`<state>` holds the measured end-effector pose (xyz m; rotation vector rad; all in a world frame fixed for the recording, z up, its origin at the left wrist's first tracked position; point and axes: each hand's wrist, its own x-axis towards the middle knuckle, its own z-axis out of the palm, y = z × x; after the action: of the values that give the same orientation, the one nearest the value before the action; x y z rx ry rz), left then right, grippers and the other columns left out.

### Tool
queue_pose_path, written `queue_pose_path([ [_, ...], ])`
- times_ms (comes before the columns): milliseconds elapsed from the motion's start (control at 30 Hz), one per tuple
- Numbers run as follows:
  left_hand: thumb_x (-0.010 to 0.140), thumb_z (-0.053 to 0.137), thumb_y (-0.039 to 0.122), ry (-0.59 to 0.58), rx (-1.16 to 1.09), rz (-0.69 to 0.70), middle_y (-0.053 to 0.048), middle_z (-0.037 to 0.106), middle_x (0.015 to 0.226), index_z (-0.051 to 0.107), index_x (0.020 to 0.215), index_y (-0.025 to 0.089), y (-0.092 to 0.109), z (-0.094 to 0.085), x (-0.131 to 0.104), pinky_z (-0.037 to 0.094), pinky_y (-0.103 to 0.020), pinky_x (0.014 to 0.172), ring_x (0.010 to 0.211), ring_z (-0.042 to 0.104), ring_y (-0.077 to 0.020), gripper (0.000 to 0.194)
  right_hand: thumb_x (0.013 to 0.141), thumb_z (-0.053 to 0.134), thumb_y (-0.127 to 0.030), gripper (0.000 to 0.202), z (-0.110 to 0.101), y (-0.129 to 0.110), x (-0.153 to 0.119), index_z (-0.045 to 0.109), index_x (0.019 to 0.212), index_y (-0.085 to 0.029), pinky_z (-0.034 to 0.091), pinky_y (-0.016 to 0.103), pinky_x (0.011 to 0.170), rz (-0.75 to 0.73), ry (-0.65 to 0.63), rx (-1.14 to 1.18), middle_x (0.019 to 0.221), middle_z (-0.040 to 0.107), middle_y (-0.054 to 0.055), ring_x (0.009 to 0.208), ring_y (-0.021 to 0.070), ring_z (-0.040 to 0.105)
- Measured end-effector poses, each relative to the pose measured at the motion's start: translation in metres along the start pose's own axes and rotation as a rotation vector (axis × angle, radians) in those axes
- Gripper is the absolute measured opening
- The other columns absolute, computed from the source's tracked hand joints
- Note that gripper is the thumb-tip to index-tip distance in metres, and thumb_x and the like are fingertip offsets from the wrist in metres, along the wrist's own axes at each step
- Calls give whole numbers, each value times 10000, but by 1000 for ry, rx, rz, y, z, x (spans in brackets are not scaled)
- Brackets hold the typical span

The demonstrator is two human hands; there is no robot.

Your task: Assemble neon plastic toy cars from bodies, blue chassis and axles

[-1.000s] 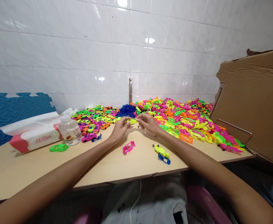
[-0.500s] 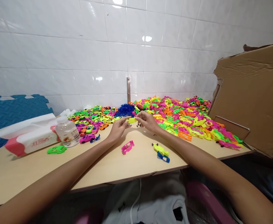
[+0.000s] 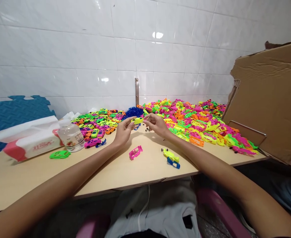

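Note:
Between both hands is a yellow toy car body [image 3: 137, 121], raised over the table. My left hand [image 3: 124, 131] grips its left end, fingers closed. The fingers of my right hand [image 3: 156, 125] pinch its right end. Just below lie a blue piece [image 3: 137, 126] and a small black wheel axle [image 3: 147, 129]. Nearer the front edge, a pink car shell [image 3: 135, 152] lies apart from a yellow car piece [image 3: 171, 155] with black wheels, which touches a blue window part [image 3: 173, 162].
Colourful car parts [image 3: 197, 122] are heaped at right, by a cardboard box [image 3: 269, 99]. Blue parts [image 3: 132, 112] lie at the back. Toy cars [image 3: 100, 125], a clear bottle [image 3: 71, 137], a tissue pack [image 3: 36, 142] and a green shell [image 3: 60, 154] are at left.
The yellow car body has tilted and shows its side windows, with both hands still on it. The blue piece under it is now visible. The camera view has shifted slightly.

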<state>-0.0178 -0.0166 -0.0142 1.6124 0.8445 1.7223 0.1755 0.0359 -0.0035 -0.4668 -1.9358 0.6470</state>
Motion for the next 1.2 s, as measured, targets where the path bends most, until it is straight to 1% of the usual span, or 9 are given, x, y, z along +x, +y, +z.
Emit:
queue_pose_path([
  [167, 839, 740, 465, -14, -21, 7, -113, 724, 1197, 698, 1165, 150, 2, 1, -1, 539, -484, 1056, 1096, 709, -282, 456, 862, 705, -566, 517, -2, 1, 0, 594, 1214, -205, 510, 249, 516, 7, 43, 13, 752, 640, -11, 546, 129, 590],
  [400, 856, 723, 485, -80, -27, -30, -107, 718, 1219, 689, 1183, 166, -3, -4, 1, 522, -471, 1078, 1107, 702, -268, 458, 883, 675, -559, 481, -1, 7, 1, 673, 1160, -165, 509, 258, 508, 28, 5, 29, 805, 713, 35, 518, 128, 609],
  [567, 850, 730, 493, -118, -21, -20, -112, 707, 1242, 677, 1206, 169, -5, -6, 3, 521, -458, 1080, 1134, 691, -267, 484, 846, 712, -563, 497, -1, 5, 1, 690, 1129, -155, 524, 255, 504, 44, 11, 80, 838, 738, 53, 519, 125, 619],
  [700, 848, 736, 490, -105, -33, -7, -111, 707, 1242, 675, 1218, 174, -2, -5, 3, 514, -454, 1086, 1139, 690, -267, 491, 822, 726, -583, 494, -1, 4, 2, 721, 1059, -150, 551, 264, 511, 75, 1, 140, 859, 752, 62, 520, 125, 627],
  [800, 850, 732, 488, -96, -16, 8, -110, 712, 1225, 687, 1193, 172, 0, -5, 2, 517, -449, 1080, 1130, 691, -266, 469, 811, 729, -597, 485, -2, 3, 3, 738, 981, -143, 581, 279, 546, 75, -15, 165, 858, 754, 69, 566, 147, 668],
  [967, 870, 709, 484, -125, 16, 16, -111, 705, 1249, 676, 1221, 177, 2, -5, 2, 528, -449, 1061, 1156, 677, -274, 467, 786, 755, -600, 498, -3, 3, 5, 720, 960, -134, 592, 292, 562, 45, -17, 201, 791, 747, 72, 634, 198, 724],
  [1067, 904, 655, 504, -189, 86, 33, -113, 679, 1307, 647, 1287, 181, -1, -9, 4, 542, -432, 1040, 1180, 660, -273, 501, 799, 743, -599, 488, -4, 3, 5, 715, 971, -144, 598, 298, 585, 15, 12, 198, 815, 751, 76, 670, 207, 737],
  [1133, 944, 585, 503, -255, 237, 92, -109, 677, 1308, 640, 1301, 184, -6, -14, 7, 572, -405, 984, 1166, 661, -270, 483, 813, 737, -587, 468, -5, 3, 5, 725, 971, -147, 605, 311, 603, -8, 16, 179, 805, 749, 73, 675, 211, 737],
  [1200, 976, 520, 470, -308, 433, 176, -105, 713, 1213, 657, 1267, 185, -11, -20, 9, 600, -365, 887, 1063, 700, -258, 430, 817, 745, -564, 436, -7, 4, 5, 740, 960, -152, 612, 327, 624, -27, 1, 154, 775, 743, 65, 673, 215, 733],
])
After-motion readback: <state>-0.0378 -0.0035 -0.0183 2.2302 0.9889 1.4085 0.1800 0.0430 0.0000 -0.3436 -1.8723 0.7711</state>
